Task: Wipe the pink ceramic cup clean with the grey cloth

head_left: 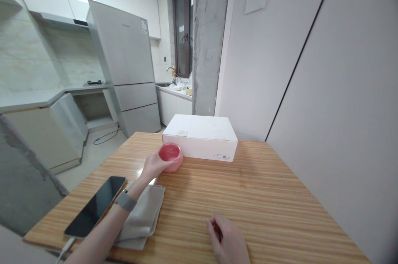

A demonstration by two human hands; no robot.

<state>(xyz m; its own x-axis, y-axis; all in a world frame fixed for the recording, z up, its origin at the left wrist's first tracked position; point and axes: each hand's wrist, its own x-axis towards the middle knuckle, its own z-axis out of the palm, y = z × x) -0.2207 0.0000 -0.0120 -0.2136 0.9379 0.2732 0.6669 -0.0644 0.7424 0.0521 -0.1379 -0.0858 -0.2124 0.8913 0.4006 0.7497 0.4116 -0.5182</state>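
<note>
My left hand [154, 166] reaches forward over the wooden table and grips a small pink bowl [171, 153] by its side, thumb at the near face. The bowl is upright and sits right by the left front corner of a white box [205, 147]; I cannot tell whether they touch. Closer to me, my right hand [228, 239] rests on the tabletop with its fingers curled in a loose fist, and nothing shows inside it. Beneath my left forearm lies a folded grey cloth [146, 214], partly covered by the arm.
A smartphone [96, 208] with a white charging cable [66, 249] lies at the table's left side. The wooden table [264, 197] meets a pale wall [342, 123] on the right. Beyond stand a grey refrigerator [127, 56] and a kitchen counter [27, 100].
</note>
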